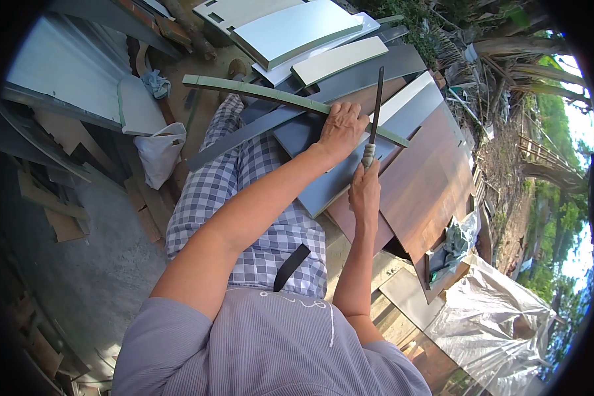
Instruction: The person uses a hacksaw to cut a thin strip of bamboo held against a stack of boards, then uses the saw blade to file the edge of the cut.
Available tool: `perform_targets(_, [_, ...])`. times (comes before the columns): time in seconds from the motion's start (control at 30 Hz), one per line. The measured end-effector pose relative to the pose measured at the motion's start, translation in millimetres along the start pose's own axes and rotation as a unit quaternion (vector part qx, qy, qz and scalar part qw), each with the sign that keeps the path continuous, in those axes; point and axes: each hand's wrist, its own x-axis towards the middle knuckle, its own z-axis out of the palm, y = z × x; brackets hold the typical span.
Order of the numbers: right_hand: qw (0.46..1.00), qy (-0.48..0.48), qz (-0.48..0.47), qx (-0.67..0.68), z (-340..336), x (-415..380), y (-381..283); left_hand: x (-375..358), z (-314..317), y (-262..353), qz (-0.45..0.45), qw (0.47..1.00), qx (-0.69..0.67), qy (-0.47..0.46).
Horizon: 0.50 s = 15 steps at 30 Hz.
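A long green bamboo strip (257,91) lies slantwise over my lap and the stacked boards. My left hand (340,131) is closed around it near its right part, and its far end reaches past my right hand. In my right hand (364,188) I grip the pale, wrapped-looking handle of a long knife (378,99). Its narrow dark blade points away from me and crosses the strip just right of my left fingers. Beneath both hands is a blue-grey board (333,181), and a longer grey strip (234,140) rests across my knees.
White and cream panels (297,30) are piled ahead of me. Brown wooden boards (432,178) lean at the right, with a crumpled cloth (461,237) and a silvery sheet (488,317) nearer. On the left are a white bag (160,155) and a large pale panel (79,66).
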Motion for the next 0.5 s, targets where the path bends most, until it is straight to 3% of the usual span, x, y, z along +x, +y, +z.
perform_targets(0.3, [0.999, -0.017, 0.033, -0.027, -2.9, -93.3, 29.4, 0.4, 3.0, 0.0, 0.0, 1.0, -0.002, 0.006])
perform_targets(0.5, [0.999, 0.02, -0.01, -0.033, 6.7, -50.1, 36.5, -0.2, 3.3, -1.0, 0.005, 1.0, 0.003, 0.019])
